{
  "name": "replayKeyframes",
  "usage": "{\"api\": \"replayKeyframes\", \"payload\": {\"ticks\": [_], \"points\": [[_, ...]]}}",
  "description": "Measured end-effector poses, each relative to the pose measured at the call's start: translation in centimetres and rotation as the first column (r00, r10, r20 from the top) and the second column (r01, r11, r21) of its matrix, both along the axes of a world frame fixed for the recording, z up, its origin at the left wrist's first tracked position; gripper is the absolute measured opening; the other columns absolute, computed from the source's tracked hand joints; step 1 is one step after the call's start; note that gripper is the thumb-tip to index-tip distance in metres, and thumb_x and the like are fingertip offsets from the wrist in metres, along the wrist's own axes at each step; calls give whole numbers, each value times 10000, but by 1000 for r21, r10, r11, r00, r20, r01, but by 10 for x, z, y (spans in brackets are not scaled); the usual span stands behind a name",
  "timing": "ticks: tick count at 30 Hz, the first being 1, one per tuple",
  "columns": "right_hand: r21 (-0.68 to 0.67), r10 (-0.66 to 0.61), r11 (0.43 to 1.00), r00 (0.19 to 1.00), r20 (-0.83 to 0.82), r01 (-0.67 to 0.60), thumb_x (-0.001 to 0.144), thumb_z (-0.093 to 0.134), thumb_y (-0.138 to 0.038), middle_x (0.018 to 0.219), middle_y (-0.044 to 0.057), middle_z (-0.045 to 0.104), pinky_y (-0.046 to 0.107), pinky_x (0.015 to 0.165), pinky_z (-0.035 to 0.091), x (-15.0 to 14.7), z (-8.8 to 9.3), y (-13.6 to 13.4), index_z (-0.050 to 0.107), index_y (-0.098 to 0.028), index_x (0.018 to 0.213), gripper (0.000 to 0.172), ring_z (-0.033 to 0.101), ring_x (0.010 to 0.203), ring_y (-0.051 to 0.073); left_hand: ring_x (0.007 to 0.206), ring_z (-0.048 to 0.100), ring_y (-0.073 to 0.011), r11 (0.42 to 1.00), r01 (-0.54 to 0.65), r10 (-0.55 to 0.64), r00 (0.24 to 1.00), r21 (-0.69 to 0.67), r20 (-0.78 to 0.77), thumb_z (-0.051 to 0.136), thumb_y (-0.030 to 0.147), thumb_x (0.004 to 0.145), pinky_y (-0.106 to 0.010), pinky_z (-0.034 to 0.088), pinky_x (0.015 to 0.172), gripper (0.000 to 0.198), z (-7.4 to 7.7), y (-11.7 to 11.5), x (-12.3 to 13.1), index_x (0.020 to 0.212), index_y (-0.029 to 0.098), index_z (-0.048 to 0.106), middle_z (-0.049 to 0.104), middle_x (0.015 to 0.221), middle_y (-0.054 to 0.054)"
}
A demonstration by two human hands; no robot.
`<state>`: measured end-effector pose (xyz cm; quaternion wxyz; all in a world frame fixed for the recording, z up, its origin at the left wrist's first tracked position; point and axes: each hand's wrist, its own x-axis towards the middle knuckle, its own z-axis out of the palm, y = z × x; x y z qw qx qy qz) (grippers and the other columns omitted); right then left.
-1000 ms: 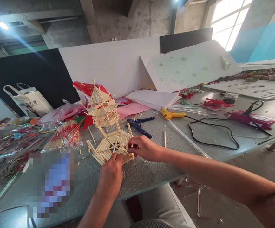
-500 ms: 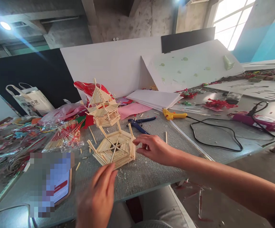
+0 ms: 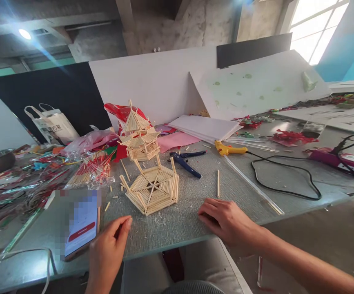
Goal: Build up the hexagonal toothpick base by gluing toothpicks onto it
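Observation:
A six-sided base of thin wooden sticks lies on the table, with short posts standing at its corners and spokes meeting at its centre. My left hand is in front of it to the left, thumb pressed to the curled fingers, with nothing visible in them. To the right, my right hand rests near the table edge, fingers curled in and apart from the base. A single loose stick lies just beyond that hand. Behind the base stands a tiered stick pagoda with a pointed roof.
Blue-handled cutters lie right of the pagoda. A yellow glue gun trails a black cord, and a clear glue stick runs from it. On the left are a phone and bagged sticks. White sheets are stacked behind.
Both hands have drawn away from the stick base, the right one back and to the right, onto the table. Their fingers have curled in. The view has shifted slightly left.

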<state>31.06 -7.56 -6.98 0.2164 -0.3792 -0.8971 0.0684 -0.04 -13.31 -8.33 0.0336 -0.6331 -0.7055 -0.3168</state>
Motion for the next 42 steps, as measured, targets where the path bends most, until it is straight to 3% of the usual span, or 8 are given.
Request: {"api": "replayKeyframes", "payload": {"ticks": [7, 12, 20, 27, 32, 35, 39, 42], "points": [[-189, -72, 981, 985, -156, 41, 868, 439, -289, 636, -6, 517, 204, 551, 339, 2, 9, 2, 557, -166, 719, 226, 440, 560, 85, 584, 617, -151, 998, -40, 57, 943, -58, 327, 476, 540, 757, -235, 462, 577, 347, 0, 3, 8, 789, 259, 678, 692, 648, 28], [-205, -112, 976, 974, -195, 71, 864, 445, -290, 634, 2, 534, 204, 547, 349, -1, 10, 1, 575, -159, 721, 233, 456, 563, 88, 456, 497, -119, 995, 29, 26, 852, -96, 522, 529, 584, 701, -216, 394, 445, 456, 15, 8, 11, 917, 201, 650, 564, 517, 41], [130, 103, 987, 994, -44, -97, 878, 396, -189, 704, 34, 571, 222, 527, 341, -57, 13, -8, 583, -145, 761, 225, 487, 595, 103, 471, 459, -80, 972, 221, -152, 839, -73, 522, 564, 555, 699, -204, 393, 431, 543, 43, 34, 10, 1108, 197, 564, 576, 743, 9], [192, 267, 945, 963, 20, -266, 859, 416, -188, 660, 15, 536, 226, 497, 304, -71, 0, -22, 535, -157, 718, 187, 420, 549, 92, 450, 445, -91, 981, 193, -149, 817, -21, 557, 538, 570, 706, -202, 370, 409, 506, 35, 29, 5, 1025, 179, 568, 559, 637, 27], [107, 57, 993, 991, -117, -45, 860, 375, -188, 623, 4, 477, 228, 520, 297, -19, 9, -15, 465, -158, 652, 229, 405, 554, 91, 413, 391, -90, 990, 94, -28, 864, -107, 502, 471, 621, 714, -204, 321, 426, 436, 19, 16, 6, 661, 193, 536, 433, 481, 67], [6, -145, 989, 963, -226, 150, 867, 380, -248, 576, -24, 379, 225, 523, 282, 16, 7, 1, 384, -170, 601, 277, 349, 525, 84, 422, 356, -90, 990, 74, -3, 865, -122, 502, 467, 628, 708, -204, 292, 432, 442, 11, 12, 7, 603, 200, 501, 366, 472, 76], [-332, -419, 900, 766, -486, 282, 860, 380, -443, 527, -48, 232, 219, 437, 218, 39, -3, 14, 294, -192, 562, 400, 246, 472, 80, 422, 334, -93, 992, 56, 17, 824, -110, 567, 480, 630, 694, -205, 286, 428, 431, 7, 10, 7, 617, 206, 499, 351, 481, 79], [-409, -508, 861, 539, -672, 302, 844, 383, -513, 505, -44, 261, 222, 440, 235, 40, -4, 16, 319, -191, 539, 448, 253, 465, 82, 423, 326, -95, 993, 27, 46, 817, -118, 575, 490, 631, 686, -204, 269, 414, 430, 8, 9, 7, 628, 206, 512, 363, 482, 75]]}}
